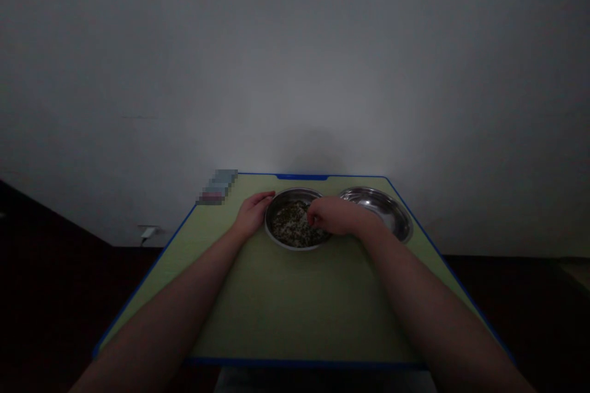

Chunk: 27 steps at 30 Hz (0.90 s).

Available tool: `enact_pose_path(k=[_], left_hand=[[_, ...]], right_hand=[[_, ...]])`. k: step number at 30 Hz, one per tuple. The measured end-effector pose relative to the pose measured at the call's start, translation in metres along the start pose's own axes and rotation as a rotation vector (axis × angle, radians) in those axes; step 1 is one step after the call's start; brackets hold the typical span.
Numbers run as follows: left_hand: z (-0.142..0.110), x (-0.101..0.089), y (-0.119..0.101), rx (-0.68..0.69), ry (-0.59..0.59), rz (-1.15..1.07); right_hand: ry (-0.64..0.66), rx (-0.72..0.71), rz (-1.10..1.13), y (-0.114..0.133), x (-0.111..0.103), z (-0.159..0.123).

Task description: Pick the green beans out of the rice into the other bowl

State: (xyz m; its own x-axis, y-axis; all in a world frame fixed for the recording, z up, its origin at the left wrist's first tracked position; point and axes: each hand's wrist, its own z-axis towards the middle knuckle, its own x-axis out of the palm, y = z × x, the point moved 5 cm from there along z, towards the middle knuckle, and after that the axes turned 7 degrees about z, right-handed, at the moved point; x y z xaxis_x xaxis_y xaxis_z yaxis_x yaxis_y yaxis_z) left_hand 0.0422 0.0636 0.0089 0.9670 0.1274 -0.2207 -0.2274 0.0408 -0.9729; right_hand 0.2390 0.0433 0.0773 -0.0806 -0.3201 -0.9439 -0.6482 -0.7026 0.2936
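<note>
A round metal bowl (299, 248) on the table contains a mix of pale and dark green-brown small bits, like grains or seeds (292, 221). My left hand (252, 214) holds the bowl at its left side, fingers along the outer wall near the rim. Over the right part of the mix, my right hand (334, 215) is bent down with its fingertips pinched together at the surface. Whatever lies between those fingertips is too small and dark to make out. Just right of the bowl is a second, shiny metal bowl (400, 221), partly covered by my right hand and wrist.
The light green table (295, 307) has a blue edge and stands against a plain grey wall (295, 73). A blurred-out patch (217, 187) covers something at its far left corner. Low on the wall at left, a white plug (148, 233) with a cord sits in a socket.
</note>
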Motion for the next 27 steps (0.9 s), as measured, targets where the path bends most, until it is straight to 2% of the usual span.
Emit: enact_pose_path(k=[5,10,13,18,27], left_hand=[[0.000,0.001,0.003,-0.021,0.009,-0.027],[0.002,0.001,0.006,-0.017,0.011,-0.053],[0.001,0.001,0.005,-0.030,0.013,-0.078],[0.001,0.001,0.005,-0.026,0.015,-0.055],[0.002,0.000,0.007,-0.046,0.018,-0.074]], right_hand=[[-0.042,-0.024,-0.016,0.004,-0.005,-0.005],[-0.173,-0.036,0.033,-0.002,-0.014,-0.023],[-0.263,-0.027,0.069,-0.015,-0.020,-0.041],[-0.442,0.104,0.128,-0.048,-0.029,-0.072],[-0.451,0.226,0.161,-0.083,-0.023,-0.090]])
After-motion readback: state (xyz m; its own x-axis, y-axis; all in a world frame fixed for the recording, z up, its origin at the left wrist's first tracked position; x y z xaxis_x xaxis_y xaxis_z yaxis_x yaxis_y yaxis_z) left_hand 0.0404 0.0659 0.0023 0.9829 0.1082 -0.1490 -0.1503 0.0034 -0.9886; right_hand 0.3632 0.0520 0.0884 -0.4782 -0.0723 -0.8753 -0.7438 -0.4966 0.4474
